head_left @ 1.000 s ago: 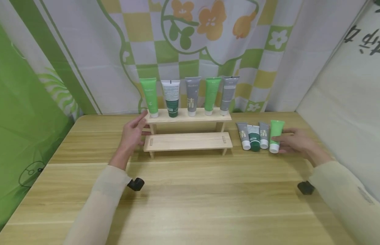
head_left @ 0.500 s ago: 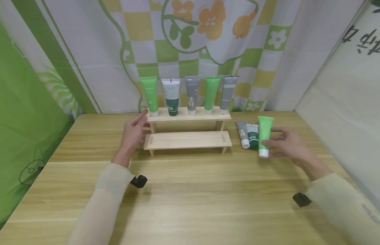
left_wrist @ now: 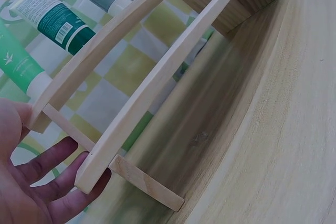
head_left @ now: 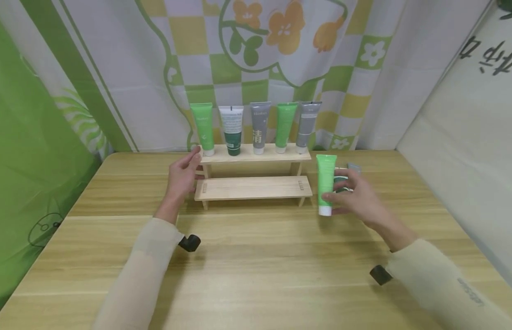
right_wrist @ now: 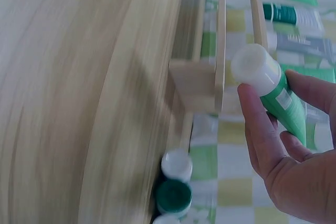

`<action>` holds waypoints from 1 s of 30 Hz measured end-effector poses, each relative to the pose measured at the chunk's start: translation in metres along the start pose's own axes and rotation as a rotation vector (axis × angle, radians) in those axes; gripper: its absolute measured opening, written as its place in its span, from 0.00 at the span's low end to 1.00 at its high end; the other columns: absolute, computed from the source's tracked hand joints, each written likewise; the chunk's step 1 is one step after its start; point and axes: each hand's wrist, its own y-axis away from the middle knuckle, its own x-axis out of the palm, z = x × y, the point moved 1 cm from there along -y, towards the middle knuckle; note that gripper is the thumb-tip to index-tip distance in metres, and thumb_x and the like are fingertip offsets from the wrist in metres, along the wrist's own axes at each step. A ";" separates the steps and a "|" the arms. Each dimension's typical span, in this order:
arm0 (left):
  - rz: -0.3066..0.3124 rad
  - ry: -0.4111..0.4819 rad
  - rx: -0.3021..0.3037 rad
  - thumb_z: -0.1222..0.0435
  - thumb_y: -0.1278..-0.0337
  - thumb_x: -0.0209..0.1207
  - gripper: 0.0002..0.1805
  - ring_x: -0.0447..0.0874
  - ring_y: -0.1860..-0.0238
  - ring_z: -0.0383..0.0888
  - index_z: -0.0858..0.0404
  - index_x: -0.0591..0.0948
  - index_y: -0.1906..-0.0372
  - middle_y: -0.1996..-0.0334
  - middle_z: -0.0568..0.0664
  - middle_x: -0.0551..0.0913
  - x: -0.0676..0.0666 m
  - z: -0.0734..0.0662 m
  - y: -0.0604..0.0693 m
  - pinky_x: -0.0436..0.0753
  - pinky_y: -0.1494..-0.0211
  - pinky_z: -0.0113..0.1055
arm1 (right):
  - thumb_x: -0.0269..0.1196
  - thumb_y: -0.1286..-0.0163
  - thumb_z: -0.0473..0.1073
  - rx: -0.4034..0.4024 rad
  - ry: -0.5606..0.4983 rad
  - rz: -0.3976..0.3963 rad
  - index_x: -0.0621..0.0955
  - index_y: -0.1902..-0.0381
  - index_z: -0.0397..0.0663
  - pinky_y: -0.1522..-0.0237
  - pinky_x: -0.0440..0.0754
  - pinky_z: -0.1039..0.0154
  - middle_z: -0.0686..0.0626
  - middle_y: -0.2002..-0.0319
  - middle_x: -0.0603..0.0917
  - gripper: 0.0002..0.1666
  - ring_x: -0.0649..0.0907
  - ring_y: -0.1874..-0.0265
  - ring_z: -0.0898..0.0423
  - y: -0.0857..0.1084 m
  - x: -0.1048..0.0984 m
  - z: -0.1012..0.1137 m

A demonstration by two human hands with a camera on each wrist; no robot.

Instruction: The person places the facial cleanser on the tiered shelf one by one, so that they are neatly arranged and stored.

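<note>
My right hand [head_left: 361,199] holds a light green squeeze tube [head_left: 325,181] upright, white cap down, off the right end of a two-tier wooden rack [head_left: 253,188]. In the right wrist view, the thumb and fingers pinch the tube close to its white cap [right_wrist: 254,66]. My left hand [head_left: 182,178] rests at the rack's left end, the thumb by the upper shelf. Seen from the left wrist, its fingers [left_wrist: 68,195] lie fairly straight against the end of the lower shelf [left_wrist: 152,90]. The upper shelf bears a row of several standing tubes, green, grey, and white with dark green.
Behind my right hand more tubes lie on the wooden table [head_left: 256,275], mostly hidden; a white-and-dark-green tube [head_left: 340,178] and a grey tube [head_left: 354,167] partly show. A patterned curtain [head_left: 256,78] hangs behind the rack. The lower shelf bears no tube.
My right hand has lifted the green tube from the right end of the lying group and carried it left, towards the rack. The left hand has stayed at the rack's left end.
</note>
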 end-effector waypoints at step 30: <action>0.011 0.022 0.016 0.47 0.26 0.52 0.24 0.85 0.60 0.55 0.42 0.72 0.29 0.49 0.62 0.81 -0.001 0.001 -0.001 0.70 0.85 0.25 | 0.70 0.39 0.26 -0.214 -0.039 0.069 0.64 0.31 0.43 0.60 0.86 0.39 0.35 0.51 0.78 0.42 0.83 0.56 0.43 -0.046 0.126 0.040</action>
